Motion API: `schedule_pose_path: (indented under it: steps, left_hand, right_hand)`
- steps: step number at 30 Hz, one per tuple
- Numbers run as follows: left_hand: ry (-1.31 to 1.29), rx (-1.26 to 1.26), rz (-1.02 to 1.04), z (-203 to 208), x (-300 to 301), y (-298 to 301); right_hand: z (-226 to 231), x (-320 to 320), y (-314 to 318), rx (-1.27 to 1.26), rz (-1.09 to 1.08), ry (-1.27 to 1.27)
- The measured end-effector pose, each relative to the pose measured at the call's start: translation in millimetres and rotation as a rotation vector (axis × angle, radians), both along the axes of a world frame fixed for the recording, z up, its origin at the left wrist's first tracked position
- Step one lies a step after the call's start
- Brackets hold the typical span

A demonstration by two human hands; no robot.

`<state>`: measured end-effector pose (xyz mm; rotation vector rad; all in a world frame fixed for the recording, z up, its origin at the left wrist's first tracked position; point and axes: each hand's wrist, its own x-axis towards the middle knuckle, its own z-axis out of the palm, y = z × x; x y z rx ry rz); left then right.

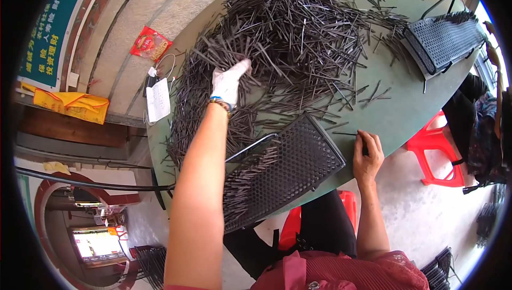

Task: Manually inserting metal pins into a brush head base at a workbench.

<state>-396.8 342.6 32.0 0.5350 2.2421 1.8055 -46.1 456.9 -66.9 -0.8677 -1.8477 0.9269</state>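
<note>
My left hand (227, 83), in a white glove with bands at the wrist, reaches over the left side of a large heap of thin dark strips (304, 18). Its fingers are closed round a bunch of strips (221, 51) that fans out above it. My bare right hand (368, 156) rests at the near table edge, fingers curled, pinching one thin dark strip (344, 133) that points left. Between my forearms lies a black perforated rack (298, 156) with a wire handle. Rows of short strip ends stand in the holes of its left part.
The green table (392, 114) has a curved edge. A second perforated rack (448, 42) stands at its far right, partly filled. A red packet (151, 43) and a white mask (158, 100) lie at the left. Red stools (434, 151) stand right of the table.
</note>
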Motion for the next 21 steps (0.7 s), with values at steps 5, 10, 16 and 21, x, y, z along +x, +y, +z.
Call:
schedule_pose_path:
  steps: [5,10,16,21]
  left_hand:
    - [-0.152,0.271,0.397,-26,31,36]
    - [-0.209,0.172,0.387,-68,18,34]
    - [-0.166,-0.003,0.171,-62,20,41]
    - [-0.184,0.031,0.237,-26,35,48]
  right_hand:
    - [1,1,-1,-0.026,0.01,-0.018]
    - [2,-4,-3,-0.013,0.002,0.0]
    - [3,-1,-2,-0.02,0.001,0.0]
    - [0,-3,-2,-0.038,0.002,0.01]
